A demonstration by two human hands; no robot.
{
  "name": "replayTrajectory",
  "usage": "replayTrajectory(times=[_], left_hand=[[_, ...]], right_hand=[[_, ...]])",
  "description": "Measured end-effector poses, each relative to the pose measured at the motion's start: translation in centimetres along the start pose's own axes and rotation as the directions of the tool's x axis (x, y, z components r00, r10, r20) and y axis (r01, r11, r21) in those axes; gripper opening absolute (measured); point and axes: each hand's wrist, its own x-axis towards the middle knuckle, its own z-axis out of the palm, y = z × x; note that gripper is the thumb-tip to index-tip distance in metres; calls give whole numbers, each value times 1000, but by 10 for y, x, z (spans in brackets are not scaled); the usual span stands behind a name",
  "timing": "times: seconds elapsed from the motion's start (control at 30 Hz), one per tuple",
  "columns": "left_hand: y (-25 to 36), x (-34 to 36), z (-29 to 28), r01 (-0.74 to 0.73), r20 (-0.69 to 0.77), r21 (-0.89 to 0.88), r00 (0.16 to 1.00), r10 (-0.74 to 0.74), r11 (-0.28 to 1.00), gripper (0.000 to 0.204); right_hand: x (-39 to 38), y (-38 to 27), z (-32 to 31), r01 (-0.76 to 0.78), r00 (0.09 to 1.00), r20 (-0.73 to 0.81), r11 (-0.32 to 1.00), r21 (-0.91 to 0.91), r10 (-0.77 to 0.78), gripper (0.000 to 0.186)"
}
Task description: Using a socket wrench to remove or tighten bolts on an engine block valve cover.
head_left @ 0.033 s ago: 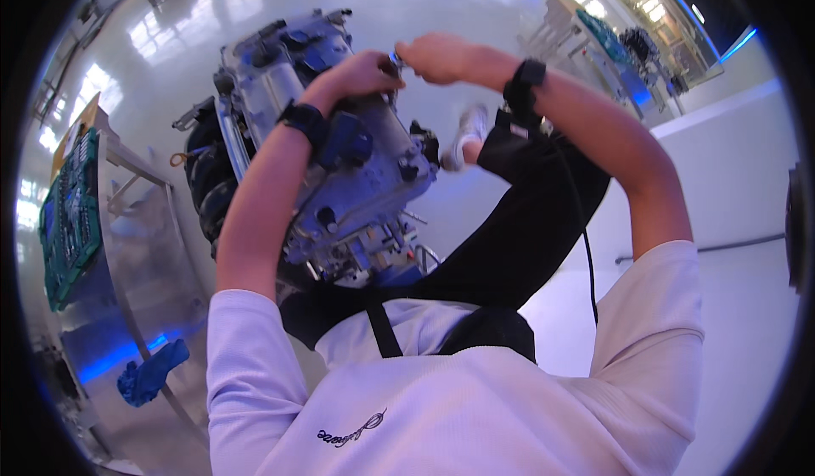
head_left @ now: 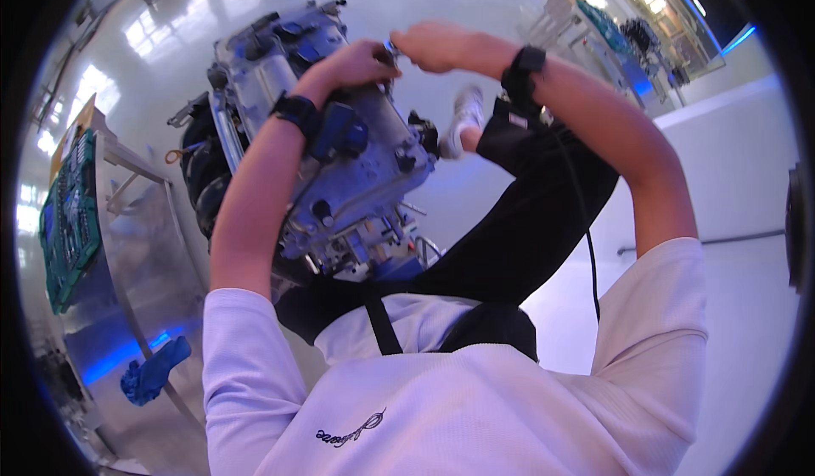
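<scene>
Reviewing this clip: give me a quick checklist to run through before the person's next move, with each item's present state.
1. Both hands in sight: ok. The left hand is at the engine's upper right edge in the view, the right hand just beside it.
2. Hold on the small shiny piece between them: cannot tell; too small and partly hidden.
3. Left hand touching the engine: cannot tell from above.
4. Wrists free of wear: not ok. Black wristbands sit on both.
5. Black cable clear of both hands: ok. It runs down past the dark trouser leg.
</scene>
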Motion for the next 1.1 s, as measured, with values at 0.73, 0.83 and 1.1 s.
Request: replayTrajectory(times=[0.73, 0.83, 1.1], left_hand=[[-8, 9, -2, 9, 20, -73, 1000, -8, 997, 13], [-39, 3, -8, -78, 5, 65, 997, 77, 995, 28], [3, -4, 1, 11, 16, 57, 1000, -12, 998, 31]], right_hand=[[1, 8, 3, 60, 996, -65, 995, -74, -65, 24], [-7, -4, -2, 75, 996, -43, 997, 32, -73, 25], [-38, 32, -12, 63, 980, 108, 779, 624, -166, 36]])
